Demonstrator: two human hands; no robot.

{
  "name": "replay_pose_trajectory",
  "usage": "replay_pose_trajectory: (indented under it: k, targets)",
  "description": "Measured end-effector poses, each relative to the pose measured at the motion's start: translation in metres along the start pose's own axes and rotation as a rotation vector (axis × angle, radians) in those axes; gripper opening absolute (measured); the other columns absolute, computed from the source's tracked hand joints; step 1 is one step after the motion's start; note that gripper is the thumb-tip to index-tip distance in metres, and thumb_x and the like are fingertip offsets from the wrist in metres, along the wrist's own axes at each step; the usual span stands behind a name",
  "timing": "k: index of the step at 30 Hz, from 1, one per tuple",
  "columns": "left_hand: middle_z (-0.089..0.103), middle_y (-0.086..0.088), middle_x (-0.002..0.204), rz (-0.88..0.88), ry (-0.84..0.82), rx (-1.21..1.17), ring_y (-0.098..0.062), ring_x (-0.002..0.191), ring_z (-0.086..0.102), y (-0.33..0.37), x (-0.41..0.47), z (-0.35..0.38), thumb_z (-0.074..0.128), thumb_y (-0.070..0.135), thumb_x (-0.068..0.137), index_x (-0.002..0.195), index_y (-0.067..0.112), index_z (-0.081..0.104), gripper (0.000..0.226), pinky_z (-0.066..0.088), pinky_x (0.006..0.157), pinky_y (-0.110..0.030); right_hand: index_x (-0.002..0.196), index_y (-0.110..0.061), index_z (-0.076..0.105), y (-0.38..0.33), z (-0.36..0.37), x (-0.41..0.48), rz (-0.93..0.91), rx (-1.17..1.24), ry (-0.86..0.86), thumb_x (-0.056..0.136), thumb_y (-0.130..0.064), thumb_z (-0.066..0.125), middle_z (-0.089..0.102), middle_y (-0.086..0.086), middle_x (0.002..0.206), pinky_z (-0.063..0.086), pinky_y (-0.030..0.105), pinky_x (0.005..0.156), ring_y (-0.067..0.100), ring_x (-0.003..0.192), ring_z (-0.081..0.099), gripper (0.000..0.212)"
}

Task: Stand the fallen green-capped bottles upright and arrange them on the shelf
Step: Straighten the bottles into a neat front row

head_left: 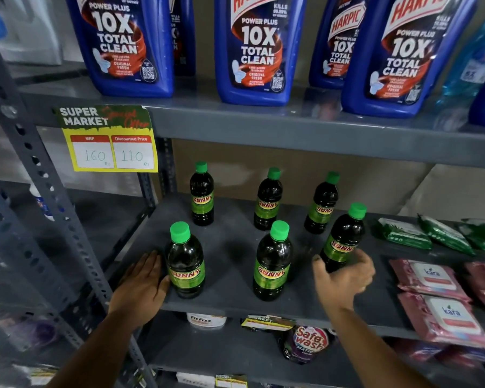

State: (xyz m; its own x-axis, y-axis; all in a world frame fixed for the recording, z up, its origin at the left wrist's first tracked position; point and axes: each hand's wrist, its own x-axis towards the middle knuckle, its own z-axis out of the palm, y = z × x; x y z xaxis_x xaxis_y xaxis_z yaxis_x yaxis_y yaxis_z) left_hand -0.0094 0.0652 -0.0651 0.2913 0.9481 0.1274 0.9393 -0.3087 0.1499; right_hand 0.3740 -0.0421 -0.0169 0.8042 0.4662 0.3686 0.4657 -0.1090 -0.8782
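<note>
Several dark bottles with green caps and "SUNNY" labels stand upright on the grey middle shelf, in a back row and a front row. My left hand lies flat against the left side of the front left bottle, fingers touching it. My right hand curls around the base of the front right bottle, which leans slightly. The front middle bottle stands free between my hands. Behind are the back left bottle, back middle bottle and back right bottle.
Large blue Harpic bottles fill the shelf above. A yellow price tag hangs from that shelf's edge. Green packets and pink Kara wipe packs lie right of the bottles. A Safewash pouch sits on the shelf below. A slotted metal upright stands left.
</note>
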Motion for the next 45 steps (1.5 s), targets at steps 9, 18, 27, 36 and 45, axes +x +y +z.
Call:
replay_pose_trajectory:
  k: [9,18,27,36,45]
  targets:
    - [0.035,-0.015,0.15,0.011,-0.009,-0.025,-0.031,0.138,0.027,-0.001,0.0,0.001,-0.001,0.063,0.087,0.142,0.009,0.034,0.085,0.024,0.111,-0.048,0.127,-0.017,0.044,0.031,-0.012,0.067,0.159,-0.11,-0.358,0.065,-0.02,0.088,0.063,0.004,0.113,0.049,0.038,0.085,0.029,0.105,0.063,0.077]
    - [0.036,-0.014,0.15,0.007,-0.006,-0.002,-0.03,0.139,0.027,-0.001,-0.001,-0.001,0.005,0.057,0.088,0.142,0.009,0.034,0.078,0.024,0.111,-0.047,0.119,-0.016,0.045,0.024,-0.023,0.049,0.146,-0.087,-0.417,0.066,-0.018,0.088,0.064,0.001,0.103,0.046,0.032,0.076,0.022,0.092,0.062,0.068]
    - [0.038,-0.016,0.148,0.017,0.0,-0.03,-0.032,0.137,0.03,0.003,-0.003,-0.004,-0.004,0.063,0.087,0.141,0.008,0.036,0.087,0.027,0.109,-0.048,0.111,-0.02,0.048,0.023,-0.053,0.011,0.13,-0.072,-0.431,0.063,-0.013,0.088,0.063,-0.005,0.095,0.047,0.031,0.074,0.008,0.084,0.061,0.063]
    - [0.037,-0.017,0.148,0.01,0.002,-0.028,-0.031,0.138,0.029,0.004,-0.003,-0.005,-0.009,0.066,0.084,0.141,0.005,0.035,0.094,0.025,0.11,-0.046,0.114,-0.021,0.048,0.026,-0.061,-0.001,0.103,-0.077,-0.424,0.062,-0.013,0.089,0.066,-0.005,0.096,0.047,0.027,0.071,0.008,0.086,0.063,0.066]
    - [0.032,-0.014,0.152,0.008,0.001,-0.038,-0.028,0.14,0.024,0.005,-0.004,-0.007,-0.004,0.065,0.084,0.144,0.008,0.03,0.089,0.02,0.112,-0.044,0.119,-0.019,0.049,0.033,-0.06,-0.001,0.112,-0.089,-0.413,0.061,-0.015,0.089,0.067,-0.001,0.102,0.052,0.035,0.079,0.018,0.092,0.066,0.07]
